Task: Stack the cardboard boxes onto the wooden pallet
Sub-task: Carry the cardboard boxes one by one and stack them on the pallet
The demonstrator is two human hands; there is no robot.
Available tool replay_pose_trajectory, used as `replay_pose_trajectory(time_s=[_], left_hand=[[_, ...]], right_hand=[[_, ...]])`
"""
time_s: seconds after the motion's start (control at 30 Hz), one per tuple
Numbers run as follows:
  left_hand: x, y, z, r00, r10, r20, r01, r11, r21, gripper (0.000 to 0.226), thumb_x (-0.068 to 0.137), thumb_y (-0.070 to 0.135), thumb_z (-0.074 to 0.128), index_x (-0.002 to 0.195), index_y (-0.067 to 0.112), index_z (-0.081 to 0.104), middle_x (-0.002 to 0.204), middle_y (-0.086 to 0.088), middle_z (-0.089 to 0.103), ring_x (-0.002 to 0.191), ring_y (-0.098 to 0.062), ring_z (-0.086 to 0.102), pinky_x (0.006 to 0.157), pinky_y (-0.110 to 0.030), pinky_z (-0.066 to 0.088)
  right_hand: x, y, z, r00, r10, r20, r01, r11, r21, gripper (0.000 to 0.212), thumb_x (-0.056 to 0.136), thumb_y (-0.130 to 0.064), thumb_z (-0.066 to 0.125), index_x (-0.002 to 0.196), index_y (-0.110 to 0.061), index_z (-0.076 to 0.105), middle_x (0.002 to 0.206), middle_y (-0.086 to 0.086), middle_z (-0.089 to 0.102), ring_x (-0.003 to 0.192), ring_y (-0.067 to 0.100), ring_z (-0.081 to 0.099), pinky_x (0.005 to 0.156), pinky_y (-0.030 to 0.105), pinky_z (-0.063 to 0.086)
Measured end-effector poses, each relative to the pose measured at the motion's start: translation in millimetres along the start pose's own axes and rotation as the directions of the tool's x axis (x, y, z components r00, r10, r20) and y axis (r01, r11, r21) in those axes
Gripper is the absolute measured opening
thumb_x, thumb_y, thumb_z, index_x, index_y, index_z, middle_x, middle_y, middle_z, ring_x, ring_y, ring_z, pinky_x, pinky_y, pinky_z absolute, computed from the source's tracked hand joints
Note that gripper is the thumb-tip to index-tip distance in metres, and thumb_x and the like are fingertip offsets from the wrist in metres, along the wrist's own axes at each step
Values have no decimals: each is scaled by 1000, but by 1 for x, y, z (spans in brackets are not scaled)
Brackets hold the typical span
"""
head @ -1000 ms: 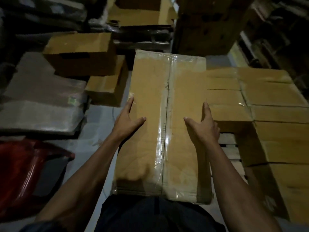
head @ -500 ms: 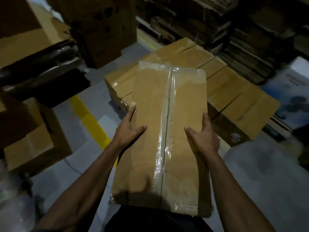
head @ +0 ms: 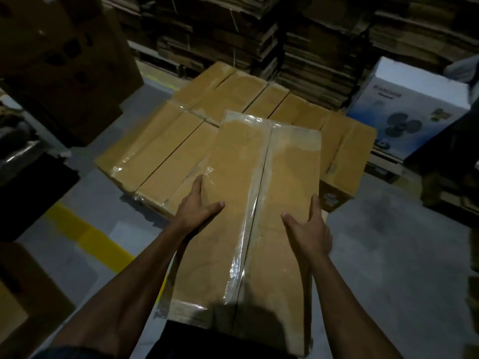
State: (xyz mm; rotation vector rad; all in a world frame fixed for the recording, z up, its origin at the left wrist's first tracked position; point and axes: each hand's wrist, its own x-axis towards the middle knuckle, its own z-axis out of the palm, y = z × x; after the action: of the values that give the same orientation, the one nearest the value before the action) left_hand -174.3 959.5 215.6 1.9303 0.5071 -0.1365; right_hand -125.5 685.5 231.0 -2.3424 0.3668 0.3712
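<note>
I carry a long brown cardboard box [head: 248,203] sealed with clear tape down its middle, held lengthwise in front of my body. My left hand [head: 199,206] grips its left edge, thumb on top and fingers round the side. My right hand [head: 308,226] grips its right edge the same way. Beyond the box's far end lies a layer of several taped cardboard boxes [head: 181,141] side by side, low on the floor. The pallet under them is hidden.
Tall stacks of flattened cardboard [head: 259,35] line the back. A white printed fan box [head: 412,104] stands at the right. A large dark carton [head: 59,63] stands at the left. A yellow floor line [head: 88,234] runs across the grey floor on the left.
My view has swung round and closer to the layer of boxes, which now lies straight ahead under the carried box's far end. Both hands keep the same hold.
</note>
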Motion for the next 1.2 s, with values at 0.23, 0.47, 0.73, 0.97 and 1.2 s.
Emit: replay_pose_trajectory(time_s=[0.23,0.47,0.73,0.97,1.2], left_hand=[[61,-16,4,997,-14,79,10,999,52,98,67,62,71,148,42,19,128,9,56,112,-20,60,97,-49,52],[145,-77,11,983,-5,185,-17,993,117,92,84,39,75,153,31,15,129,13,47,117,-18,53,101,-37,46],[232,-149,43,981,-18,191,-6,992,126,80,83,33,75,144,39,23,119,8,60,104,-20,61,92,-35,49],[284,-201,81,981,-2,193,-34,982,186,81,81,35,78,146,24,29,120,8,55,107,-17,56,88,-29,44],[328,-224,96,989,98,114,-137,905,403,87,69,57,60,145,22,36,135,-5,54,122,-30,45,99,-42,39]], right_hand=[[30,2,39,994,107,-8,-106,993,41,94,87,-58,66,157,-43,5,151,7,45,132,36,46,108,50,35],[74,11,114,966,257,-26,-256,966,37,94,86,-61,66,157,-43,6,151,9,46,132,38,46,108,51,34],[143,47,193,962,268,-59,-265,963,54,97,85,-60,67,157,-43,5,154,5,43,134,37,45,111,55,33],[196,87,242,960,270,-71,-263,960,96,97,86,-56,68,158,-40,6,155,4,41,137,35,43,114,51,27],[238,102,278,959,283,-29,-275,948,158,111,63,-77,54,157,-44,3,154,9,40,135,39,43,111,53,29]])
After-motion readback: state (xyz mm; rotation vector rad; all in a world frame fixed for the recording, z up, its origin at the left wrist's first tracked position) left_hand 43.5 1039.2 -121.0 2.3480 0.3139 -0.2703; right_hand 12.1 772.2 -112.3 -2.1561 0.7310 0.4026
